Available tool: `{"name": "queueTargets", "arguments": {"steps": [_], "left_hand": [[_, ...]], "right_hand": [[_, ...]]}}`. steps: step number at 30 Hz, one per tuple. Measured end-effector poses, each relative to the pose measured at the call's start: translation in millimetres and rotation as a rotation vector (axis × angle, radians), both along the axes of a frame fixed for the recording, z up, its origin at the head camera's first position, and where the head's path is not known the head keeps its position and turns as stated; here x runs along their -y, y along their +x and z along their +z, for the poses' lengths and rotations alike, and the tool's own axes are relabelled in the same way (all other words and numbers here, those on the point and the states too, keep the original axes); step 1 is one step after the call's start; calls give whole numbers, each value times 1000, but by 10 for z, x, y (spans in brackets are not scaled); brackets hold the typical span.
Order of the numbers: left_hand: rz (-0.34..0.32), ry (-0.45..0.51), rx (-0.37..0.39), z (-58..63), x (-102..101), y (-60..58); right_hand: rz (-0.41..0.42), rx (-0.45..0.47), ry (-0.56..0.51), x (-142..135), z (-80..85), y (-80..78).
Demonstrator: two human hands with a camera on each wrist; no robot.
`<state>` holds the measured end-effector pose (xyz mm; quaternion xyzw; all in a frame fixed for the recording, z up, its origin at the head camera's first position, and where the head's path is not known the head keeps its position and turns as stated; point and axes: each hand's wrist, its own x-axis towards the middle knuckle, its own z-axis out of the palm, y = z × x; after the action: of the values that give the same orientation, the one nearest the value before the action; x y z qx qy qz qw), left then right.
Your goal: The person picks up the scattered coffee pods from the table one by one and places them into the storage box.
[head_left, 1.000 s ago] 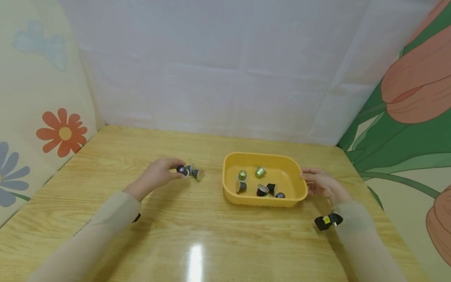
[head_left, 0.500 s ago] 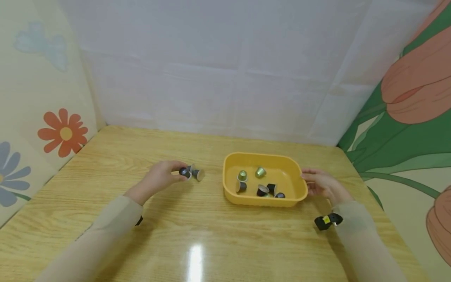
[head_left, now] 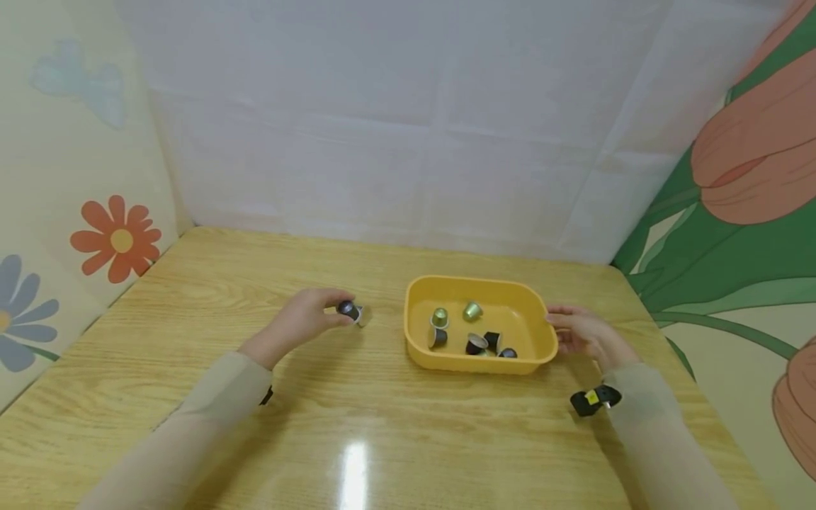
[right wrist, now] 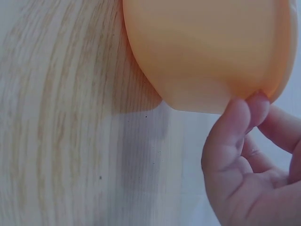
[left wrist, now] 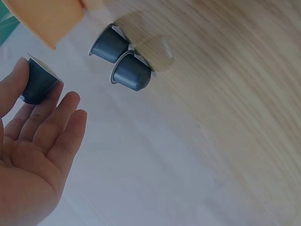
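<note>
My left hand (head_left: 304,316) pinches a dark coffee capsule (left wrist: 38,82) between thumb and fingers, above the wooden table. Two more dark capsules (left wrist: 123,63) lie close together on the table, plain in the left wrist view but mostly hidden behind the held one in the head view. A yellow plastic tub (head_left: 417,360) stands to their right, with two green capsules (head_left: 472,311) and several dark capsules (head_left: 475,345) inside. At the tub's right end, my right hand (head_left: 583,333) holds the rim, its thumb and fingertips (right wrist: 236,113) right at the edge.
The wooden table (head_left: 408,432) runs back to a white cloth backdrop (head_left: 408,142). Flower-printed panels stand along its left and right sides. A strip of table separates the left hand from the tub.
My left hand has moved a little to the right with its capsule, passing in front of the two capsules on the table. The right hand and the tub stay where they were.
</note>
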<state>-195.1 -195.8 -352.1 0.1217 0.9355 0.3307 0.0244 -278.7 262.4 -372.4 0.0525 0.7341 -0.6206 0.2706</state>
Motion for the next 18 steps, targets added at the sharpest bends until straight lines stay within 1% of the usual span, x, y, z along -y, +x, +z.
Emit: {"name": "queueTargets", "arguments": {"steps": [7, 14, 18], "left_hand": [[-14, -10, -12, 38, -98, -8], [-28, 20, 16, 61, -203, -33], [-39, 13, 19, 52, -250, -45]], "right_hand": [[-6, 1, -2, -18, -16, -10], [-9, 6, -6, -23, -32, -22], [-15, 8, -12, -13, -21, -11]]}}
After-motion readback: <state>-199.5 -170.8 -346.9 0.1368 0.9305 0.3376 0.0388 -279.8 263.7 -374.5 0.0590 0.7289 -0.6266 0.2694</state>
